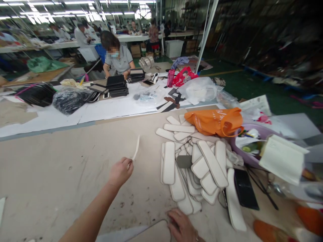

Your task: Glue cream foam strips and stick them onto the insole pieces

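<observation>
My left hand [122, 173] is raised over the table and pinches the lower end of a thin, slightly curved white strip [137, 148], seen nearly edge-on. Near the bottom edge, my right hand [181, 224] rests with its fingers apart against the rounded corner of a beige panel with a dark rim [151, 232]. Most of that panel is cut off by the frame. Just beyond my right hand lies a loose heap of white rounded-end pieces with grey-brown borders [169, 163]. A small dark grey piece [184, 161] lies among them.
An orange bag [214, 121] and a lilac basin [249, 128] stand behind the heap. A black phone-like slab [245, 189] lies to its right. Across the white table, a masked person [118, 55] sits behind stacked black pieces [117, 85]. Clear plastic bags [199, 89] lie farther right.
</observation>
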{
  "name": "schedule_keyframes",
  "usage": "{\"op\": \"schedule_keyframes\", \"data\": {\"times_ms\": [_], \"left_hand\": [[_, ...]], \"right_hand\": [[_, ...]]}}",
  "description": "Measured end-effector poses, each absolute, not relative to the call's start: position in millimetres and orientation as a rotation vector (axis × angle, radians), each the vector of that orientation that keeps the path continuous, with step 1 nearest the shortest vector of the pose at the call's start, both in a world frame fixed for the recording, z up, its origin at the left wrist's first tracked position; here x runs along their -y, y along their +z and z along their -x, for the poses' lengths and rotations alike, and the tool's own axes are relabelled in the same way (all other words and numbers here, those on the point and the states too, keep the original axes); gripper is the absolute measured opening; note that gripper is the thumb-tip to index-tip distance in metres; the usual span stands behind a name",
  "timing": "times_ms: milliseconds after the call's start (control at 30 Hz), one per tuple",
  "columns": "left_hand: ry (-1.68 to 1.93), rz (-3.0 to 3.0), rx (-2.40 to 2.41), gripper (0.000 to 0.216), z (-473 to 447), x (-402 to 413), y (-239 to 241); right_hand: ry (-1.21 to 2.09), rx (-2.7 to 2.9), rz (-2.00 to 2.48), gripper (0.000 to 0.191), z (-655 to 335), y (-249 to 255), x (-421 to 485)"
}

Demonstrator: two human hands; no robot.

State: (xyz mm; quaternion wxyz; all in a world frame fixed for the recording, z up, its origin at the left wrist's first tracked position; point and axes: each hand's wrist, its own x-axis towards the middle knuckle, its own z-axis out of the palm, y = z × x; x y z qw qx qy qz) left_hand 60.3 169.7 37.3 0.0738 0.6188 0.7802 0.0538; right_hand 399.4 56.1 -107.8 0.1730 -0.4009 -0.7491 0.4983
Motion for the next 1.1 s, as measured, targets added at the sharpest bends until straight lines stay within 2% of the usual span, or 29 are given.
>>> {"op": "schedule_keyframes", "data": {"times_ms": [67,133,300,400,533,767,1100], "left_hand": [[0.415,-1.816,-2.234,0.026,-69,-126,63],[0.519,-1.756,-2.069,0.026,-79,-80,89],[0.502,-1.490,-1.796,0.030,-104,19,130],[0.526,-1.383,-1.756,0.031,-114,60,134],[0.581,-1.250,-1.736,0.031,-121,100,125],[0.630,-0.996,-1.781,0.032,-122,143,109],[0.485,-0.821,-2.001,0.035,-98,160,11]], "right_hand": [[1.520,1.924,1.193,0.036,-396,-101,-63],[1.614,1.641,1.298,0.042,-388,-94,-74],[1.891,1.197,1.317,0.064,-358,-68,-93],[2.072,1.165,1.336,0.063,-346,-53,-88],[2.245,1.173,1.303,0.056,-350,-44,-63],[2.290,1.303,1.239,0.044,-378,-41,-22],[1.743,1.625,1.719,0.015,-377,-70,-19]]}}
